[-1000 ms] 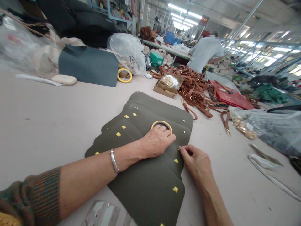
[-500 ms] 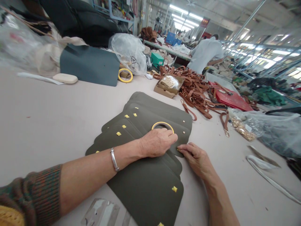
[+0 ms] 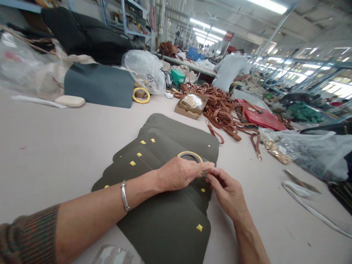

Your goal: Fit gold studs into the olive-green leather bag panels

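"When the head view is consulted, where is the tape roll (image 3: 189,153)?"

"Just beyond the left hand (image 3: 178,175), the nearer, partly extended, any grip hidden. At the edge of the green panels (image 3: 165,227), the right hand (image 3: 227,191) is almost pinched, any hold indiscernible."

Plastic bag (image 3: 144,68), beyond the left hand (image 3: 174,175): is bearing one dark triangular sign (image 3: 150,78); no readable words are showing.
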### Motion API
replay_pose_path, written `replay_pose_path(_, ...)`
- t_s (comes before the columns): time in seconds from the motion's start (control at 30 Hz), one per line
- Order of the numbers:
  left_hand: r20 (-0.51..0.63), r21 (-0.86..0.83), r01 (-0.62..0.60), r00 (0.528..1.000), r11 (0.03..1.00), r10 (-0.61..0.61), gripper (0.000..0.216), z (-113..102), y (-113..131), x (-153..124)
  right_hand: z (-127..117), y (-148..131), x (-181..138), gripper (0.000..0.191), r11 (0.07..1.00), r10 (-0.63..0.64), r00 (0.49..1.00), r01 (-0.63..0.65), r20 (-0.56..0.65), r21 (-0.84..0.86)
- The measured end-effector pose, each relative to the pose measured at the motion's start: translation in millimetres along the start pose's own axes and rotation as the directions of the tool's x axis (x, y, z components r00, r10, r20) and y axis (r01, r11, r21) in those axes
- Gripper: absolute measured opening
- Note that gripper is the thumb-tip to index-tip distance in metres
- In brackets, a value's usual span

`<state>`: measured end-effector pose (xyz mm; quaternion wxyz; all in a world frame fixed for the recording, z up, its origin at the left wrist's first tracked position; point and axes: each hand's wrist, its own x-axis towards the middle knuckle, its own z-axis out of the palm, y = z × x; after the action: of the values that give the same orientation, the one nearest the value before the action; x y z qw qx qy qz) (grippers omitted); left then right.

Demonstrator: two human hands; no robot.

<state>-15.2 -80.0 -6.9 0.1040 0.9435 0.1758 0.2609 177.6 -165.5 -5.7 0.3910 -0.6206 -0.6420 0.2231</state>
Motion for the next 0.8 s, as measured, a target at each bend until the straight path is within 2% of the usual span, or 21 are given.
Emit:
replay_pose_path(0.1, -0.055, -0.031, 0.018, 0.998, 0.999, -0.019, 0.044, 3.5, 0.8, -1.0, 7.7, -6.2, 1.5, 0.02, 0.982, -0.179, 0.983, 0.176, -0.046, -0.063)
replay_pose_path(0.2, -0.057, -0.036, 0.052, 0.997, 0.998, -0.054, 0.041, 5.6, 2.2, -1.6, 13.0, -8.0, 2.2, 0.018, 0.94, -0.305, 0.95, 0.29, -0.061, -0.181)
replay_pose_path(0.53, 0.097, -0.003, 0.115, 0.989, 0.993, -0.114, 0.011, -5.1, 11.5, 3.4, 19.7, -7.1, 1.0, 0.015, 0.853, -0.41, 0.904, 0.333, -0.123, -0.401)
replay_pose_path(0.63, 0.079, 0.074, 0.138, 0.986, 0.988, -0.144, 0.007, -4.1, 12.4, 4.4, 20.7, -8.0, 1.4, 0.015, 0.855, -0.4, 0.902, 0.303, -0.163, -0.42)
replay_pose_path(0.7, 0.053, 0.125, 0.136, 0.988, 0.983, -0.144, 0.007, -1.7, 12.1, 4.3, 21.5, -9.4, 1.3, 0.015, 0.884, -0.349, 0.917, 0.254, -0.194, -0.392)
replay_pose_path(0.8, -0.013, 0.175, 0.111, 0.994, 0.978, -0.111, 0.01, 2.8, 10.4, 3.6, 23.6, -13.8, 1.2, 0.015, 0.972, -0.144, 0.958, 0.09, -0.247, -0.218)
